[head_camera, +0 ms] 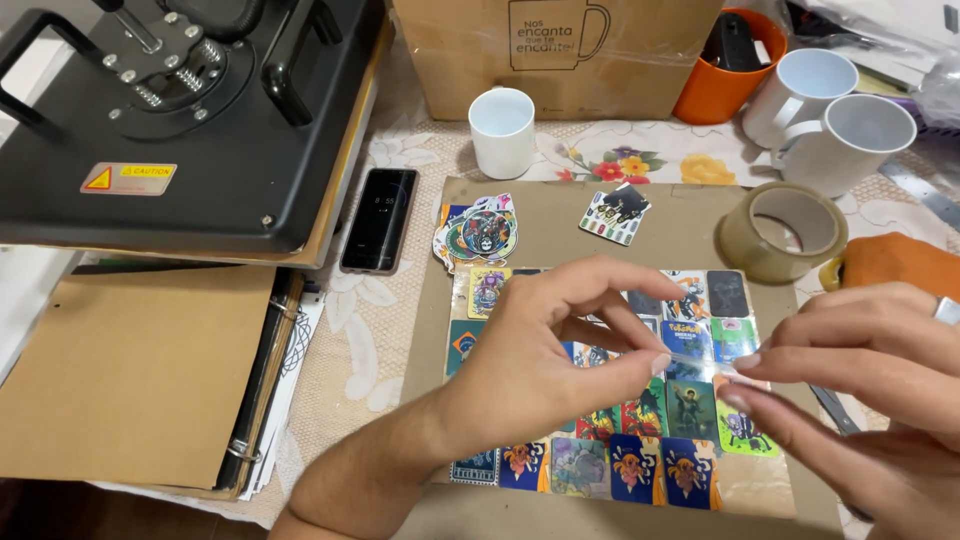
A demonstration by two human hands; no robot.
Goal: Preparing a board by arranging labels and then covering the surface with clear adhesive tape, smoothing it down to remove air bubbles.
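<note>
Head view, looking down at a table (390,330) w/ a floral cloth. Left hand (545,355) & right hand (870,390) meet over a brown cardboard sheet (560,225) near centre. Each hand's grip is pinched together, thumb & forefinger clamped on a strip of clear tape (700,360) stretched between them, just above a grid of colourful stickers (640,465) lying on the sheet. Ring on a right-hand finger.

Far left on the sheet: a small pile of round stickers (478,235); another lone sticker (615,215) far centre. Tape roll (782,232) sits at the sheet's far right corner. Black phone (379,220) just left of the sheet. Black heat press (180,120) far left, binder w/ brown cover (130,375) near left. Far side: white mug (502,130), cardboard box (560,50), orange cup (725,70), two more white mugs (830,115) at far right.
</note>
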